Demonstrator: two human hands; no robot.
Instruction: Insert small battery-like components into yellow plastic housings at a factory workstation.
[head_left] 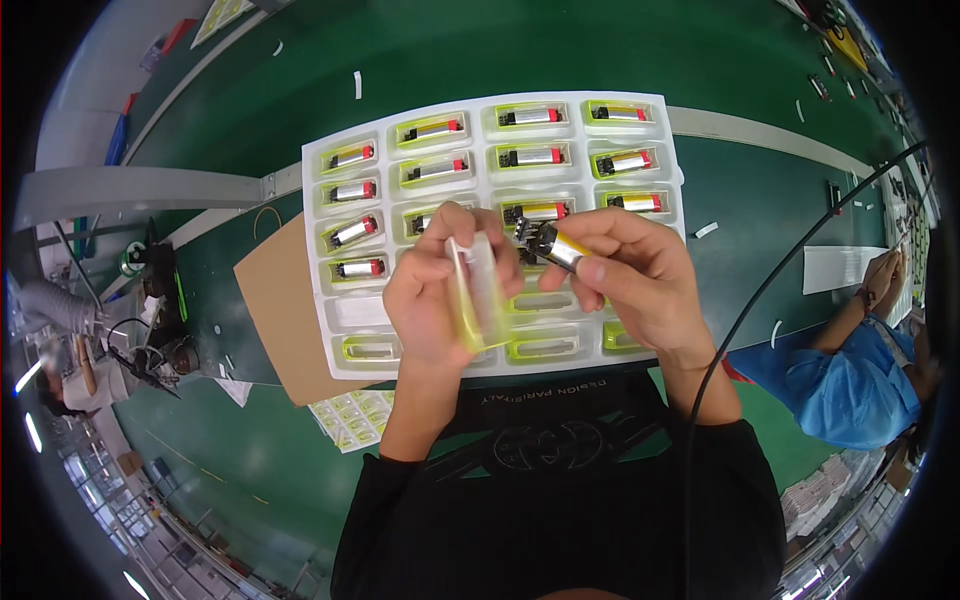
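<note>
My left hand (432, 285) is closed round a clear plastic case (478, 300) with a yellow-green tint, tilted upright and a little blurred. In my right hand (635, 270) a silver cylindrical battery cell (562, 250) with black parts at one end is pinched between thumb and fingers. Its black end points toward the case, and the two look apart. Below both hands lies a white tray (484, 140) with rows of pockets. Most visible pockets hold a yellow-green case with a similar red-and-black-ended cell (530, 156). Cases near the front edge, such as one case (545, 345), hold no cell. My hands hide the tray's middle.
Brown cardboard (275, 310) sticks out under the tray's left side. A black cable (775, 270) arcs across the right. A co-worker in blue (850, 385) sits at the right. Paper scraps (706, 230) dot the green table (740, 190). Another filled tray (355, 418) lies lower left.
</note>
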